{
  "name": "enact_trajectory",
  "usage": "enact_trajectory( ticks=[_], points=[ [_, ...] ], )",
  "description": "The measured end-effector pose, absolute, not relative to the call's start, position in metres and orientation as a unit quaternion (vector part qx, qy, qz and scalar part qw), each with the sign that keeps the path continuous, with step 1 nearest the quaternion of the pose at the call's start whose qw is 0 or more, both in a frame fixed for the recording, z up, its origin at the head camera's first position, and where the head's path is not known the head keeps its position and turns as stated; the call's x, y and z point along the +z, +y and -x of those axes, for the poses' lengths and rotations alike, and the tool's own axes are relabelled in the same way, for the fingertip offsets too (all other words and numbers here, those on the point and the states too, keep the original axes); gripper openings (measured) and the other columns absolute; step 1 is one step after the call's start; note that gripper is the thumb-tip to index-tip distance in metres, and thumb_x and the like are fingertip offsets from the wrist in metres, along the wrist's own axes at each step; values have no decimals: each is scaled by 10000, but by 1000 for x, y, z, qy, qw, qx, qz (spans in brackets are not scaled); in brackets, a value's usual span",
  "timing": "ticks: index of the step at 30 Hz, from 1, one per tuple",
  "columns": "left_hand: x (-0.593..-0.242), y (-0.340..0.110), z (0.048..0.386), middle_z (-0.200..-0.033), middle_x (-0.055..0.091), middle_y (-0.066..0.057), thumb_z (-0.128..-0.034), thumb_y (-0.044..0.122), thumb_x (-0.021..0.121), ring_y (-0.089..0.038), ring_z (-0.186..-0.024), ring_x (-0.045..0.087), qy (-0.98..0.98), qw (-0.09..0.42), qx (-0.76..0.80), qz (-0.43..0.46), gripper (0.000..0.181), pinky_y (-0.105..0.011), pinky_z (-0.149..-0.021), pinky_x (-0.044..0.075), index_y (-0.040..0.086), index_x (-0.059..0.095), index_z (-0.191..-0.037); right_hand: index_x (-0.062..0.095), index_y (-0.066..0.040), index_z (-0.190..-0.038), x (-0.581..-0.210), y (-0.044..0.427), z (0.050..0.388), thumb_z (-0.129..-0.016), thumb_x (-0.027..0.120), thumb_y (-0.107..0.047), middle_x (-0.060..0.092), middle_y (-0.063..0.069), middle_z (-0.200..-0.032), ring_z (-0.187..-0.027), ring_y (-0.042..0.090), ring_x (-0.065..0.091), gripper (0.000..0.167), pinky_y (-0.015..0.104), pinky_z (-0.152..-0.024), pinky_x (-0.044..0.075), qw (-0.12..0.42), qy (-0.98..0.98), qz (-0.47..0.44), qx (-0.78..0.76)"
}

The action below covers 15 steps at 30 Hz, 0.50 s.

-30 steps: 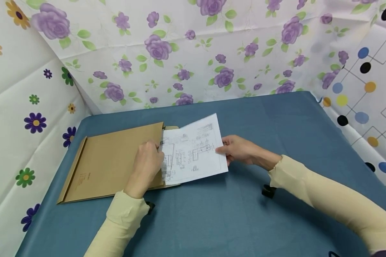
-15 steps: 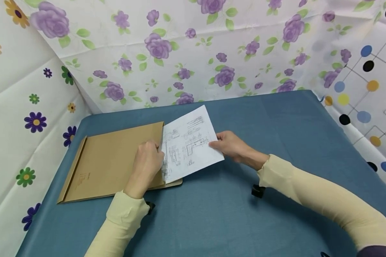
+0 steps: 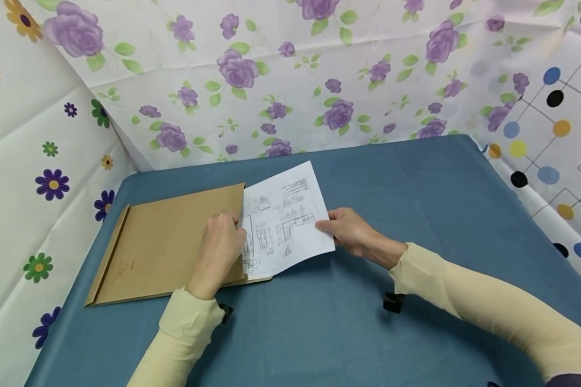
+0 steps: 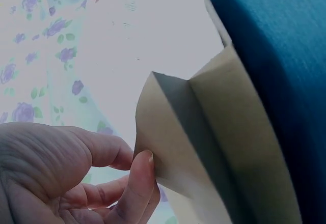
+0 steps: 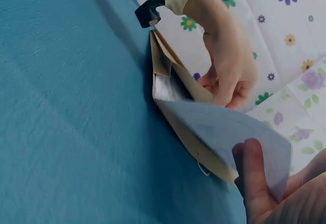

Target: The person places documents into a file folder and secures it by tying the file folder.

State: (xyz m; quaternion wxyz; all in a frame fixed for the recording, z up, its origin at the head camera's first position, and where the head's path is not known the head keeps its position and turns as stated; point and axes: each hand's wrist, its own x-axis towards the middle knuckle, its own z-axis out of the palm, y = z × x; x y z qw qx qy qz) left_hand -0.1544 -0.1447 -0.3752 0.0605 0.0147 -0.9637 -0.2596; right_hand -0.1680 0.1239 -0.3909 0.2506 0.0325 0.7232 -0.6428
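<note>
A brown kraft paper document envelope lies at the left of the table, its mouth facing right. The left hand pinches the upper edge of that mouth between thumb and fingers; the left wrist view shows the lifted envelope wall and the gap under it. White paper printed with line drawings reaches partly into the mouth. Its outer right edge is held by the right hand, thumb on top. In the right wrist view the sheet bends upward between the fingers. Its inner end is hidden inside the envelope.
Blue cloth covers the table. A floral curtain hangs along the back, with patterned sheets at both sides. Dark wrist cameras sit beneath the sleeves. A thin white string loop shows by the envelope flap.
The right hand has shifted slightly left with the paper, rising and then dropping a little. The sheet has turned and tilted. The left hand and envelope have stayed almost still.
</note>
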Motion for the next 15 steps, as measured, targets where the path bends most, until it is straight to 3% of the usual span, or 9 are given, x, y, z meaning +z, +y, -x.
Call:
enact_trajectory(
  ticks=[2,4,9,10,13,15],
  points=[
    [-375,-145,154,-817,515,-169,-868,-122,561,-273,-685,474,-964,61,-257,-15,91,-327,-549,341,-55,603,-822,640,6,-1334,-389,128,167,-1068,556,-125,727,179,-1186,-423,98,425,309,283,-443,326,244,735,-44,-631],
    [-375,-144,154,-858,565,-192,-875,-114,571,-289,-719,511,-965,60,-256,-16,69,-336,-569,387,-87,634,-888,648,10,-1321,-388,132,168,-1063,566,-131,732,179,-1172,-393,100,319,305,280,-428,293,240,742,-59,-623],
    [-376,-144,153,-940,630,-235,-888,-101,586,-312,-776,562,-966,59,-253,-14,122,-362,-618,458,-127,655,-985,645,14,-1326,-397,136,166,-1066,566,-138,731,188,-1176,-394,91,323,311,271,-421,290,242,733,-73,-632],
    [-375,-144,153,-940,631,-239,-886,-105,583,-311,-771,559,-966,59,-253,-14,122,-365,-616,457,-130,654,-982,645,10,-1331,-399,134,165,-1067,565,-140,729,188,-1181,-386,108,266,314,280,-423,263,244,729,-72,-635],
    [-375,-144,153,-951,636,-247,-886,-107,593,-307,-768,564,-966,61,-250,-14,135,-360,-616,461,-139,658,-1000,619,20,-1361,-405,123,163,-1074,546,-123,711,190,-1227,-443,104,426,329,281,-495,375,254,706,-59,-658],
    [-375,-144,154,-933,625,-234,-886,-107,593,-301,-754,556,-966,62,-250,-14,127,-348,-596,442,-135,659,-990,602,18,-1379,-407,115,161,-1076,531,-102,699,186,-1252,-597,113,601,333,295,-608,500,263,689,-45,-673]
  ],
)
